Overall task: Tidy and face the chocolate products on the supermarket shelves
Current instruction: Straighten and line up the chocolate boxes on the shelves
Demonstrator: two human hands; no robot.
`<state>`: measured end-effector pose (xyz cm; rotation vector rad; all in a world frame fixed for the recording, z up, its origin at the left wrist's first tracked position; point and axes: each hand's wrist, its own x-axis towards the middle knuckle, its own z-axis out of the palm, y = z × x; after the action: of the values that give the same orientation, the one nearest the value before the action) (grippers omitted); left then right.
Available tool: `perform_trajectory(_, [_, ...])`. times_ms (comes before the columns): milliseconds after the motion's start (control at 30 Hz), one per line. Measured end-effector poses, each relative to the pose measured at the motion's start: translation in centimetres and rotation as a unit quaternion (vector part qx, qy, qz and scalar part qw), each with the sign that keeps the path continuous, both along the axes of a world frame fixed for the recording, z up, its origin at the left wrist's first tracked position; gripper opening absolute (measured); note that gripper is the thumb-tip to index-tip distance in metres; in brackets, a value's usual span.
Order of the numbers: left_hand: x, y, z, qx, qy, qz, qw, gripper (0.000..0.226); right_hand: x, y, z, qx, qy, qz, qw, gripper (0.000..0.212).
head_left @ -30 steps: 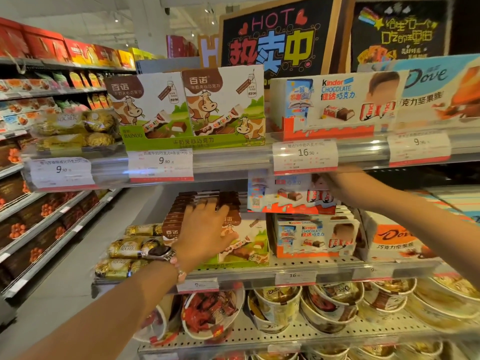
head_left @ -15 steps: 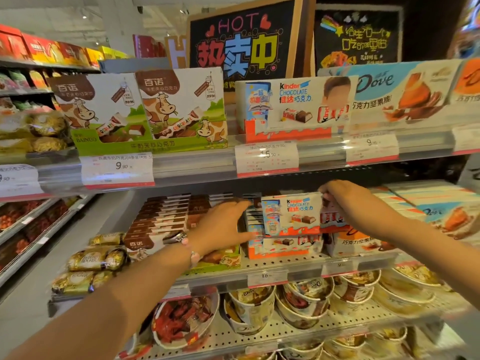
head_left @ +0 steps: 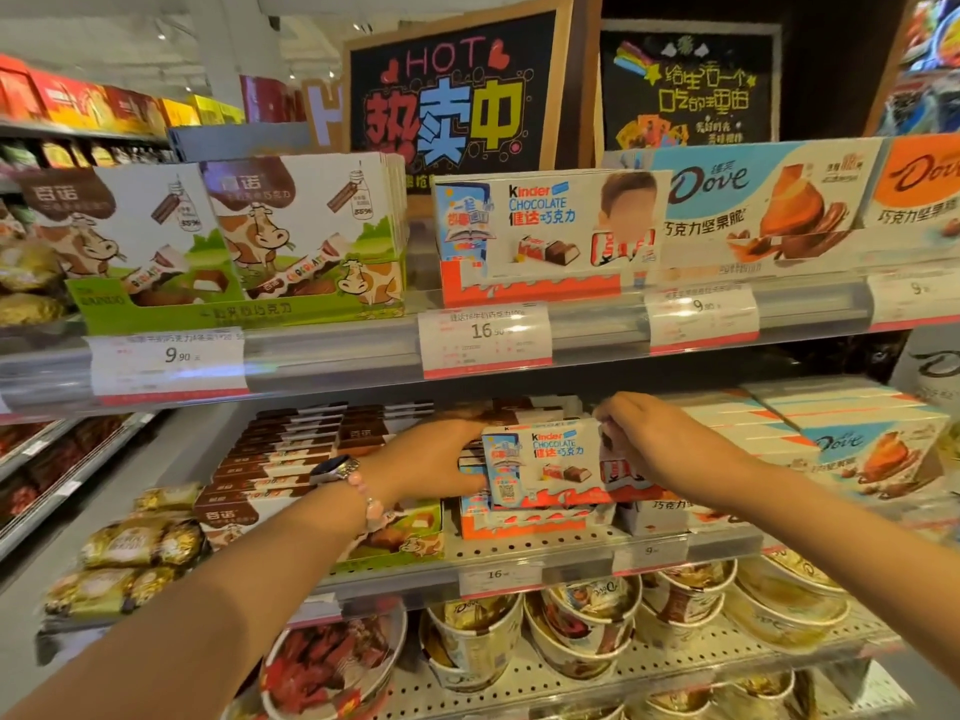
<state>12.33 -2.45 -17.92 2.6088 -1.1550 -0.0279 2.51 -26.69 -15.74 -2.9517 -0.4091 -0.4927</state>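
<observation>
A Kinder chocolate box (head_left: 545,462) is held upright, face forward, at the front of the middle shelf (head_left: 582,556), above the open Kinder display tray (head_left: 524,522) on the same shelf. It is judged to be a light, thin-walled carton, stiff along its edges but easily dented on its broad printed face, and its glossy card is likely to be somewhat slippery; it is therefore best taken by the two short ends. That is how it is taken here: the left hand (head_left: 436,465) is curled round the left end, and the fingers (head_left: 615,433) of the right hand (head_left: 660,449) are pinched on the upper right corner. The box's right end and part of its print are covered by the right hand. The fingertips of the left hand are hidden behind the carton, so the depth of that grip cannot be told. How many boxes stand behind it is hidden. To the left, brown-topped cow-print boxes (head_left: 291,459) are stacked in rows; to the right, Dove boxes (head_left: 852,444) lie flat. The price tags (head_left: 485,337) on the shelf rail above are blurred, and only the large figures can be read.
</observation>
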Motion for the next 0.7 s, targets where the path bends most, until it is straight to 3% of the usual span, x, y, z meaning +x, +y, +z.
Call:
perform_trajectory(200, [-0.8, 0.5, 0.2, -0.065, 0.022, -0.020, 0.997, 0.065, -0.1, -0.7, -0.1, -0.012, -0.001, 0.015, 1.000, 0.023])
perform_trajectory(367, [-1.8, -0.4, 0.3, -0.156, 0.129, 0.006, 0.979, 0.044, 0.7, -0.1, -0.6, 0.020, 0.011, 0.041, 0.999, 0.025])
perform_trajectory(533, [-1.9, 0.0, -0.4, -0.166, 0.157, 0.038, 0.973, 0.019, 2.8, 0.2, 0.6, 0.116, 0.155, 0.117, 0.974, 0.025])
perform_trajectory(700, [-3.0, -0.3, -1.0, -0.174, 0.151, 0.059, 0.971, 0.034, 7.7, 0.7, 0.5, 0.172, 0.144, 0.056, 0.973, 0.026])
